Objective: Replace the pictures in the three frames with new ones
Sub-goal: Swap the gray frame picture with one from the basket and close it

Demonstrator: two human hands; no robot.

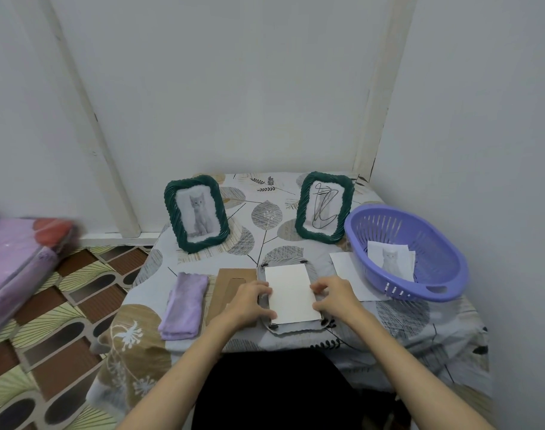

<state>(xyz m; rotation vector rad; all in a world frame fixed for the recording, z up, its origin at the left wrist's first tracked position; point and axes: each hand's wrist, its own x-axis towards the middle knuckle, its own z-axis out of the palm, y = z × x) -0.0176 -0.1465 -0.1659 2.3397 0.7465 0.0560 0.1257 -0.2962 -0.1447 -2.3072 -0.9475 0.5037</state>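
three frames are on the desk (404,324), which is covered by a leaf-patterned cloth. two of them are green and stand upright at the far side: the left green frame (196,212) shows a grey kitten picture, the right green frame (324,207) shows a black line drawing. the third frame (292,294) lies face down at the near middle, its back open, with a white sheet (291,293) resting blank side up in the opening.

two hands work at that sheet. the left hand (249,304) has its fingers curled onto the sheet's left edge, and the right hand (334,297) has its fingers curled onto the right edge; whether they pinch or only press i cannot tell.

one brown backing board (226,290) lies just left of the flat frame, and one folded lilac cloth (184,305) lies left of that.

one purple basket (407,252) sits at the right. in it are sheets of paper, the top one a kitten print (392,259); how many lie beneath is unclear. one more white paper (348,271) lies on the desk, partly under the basket.
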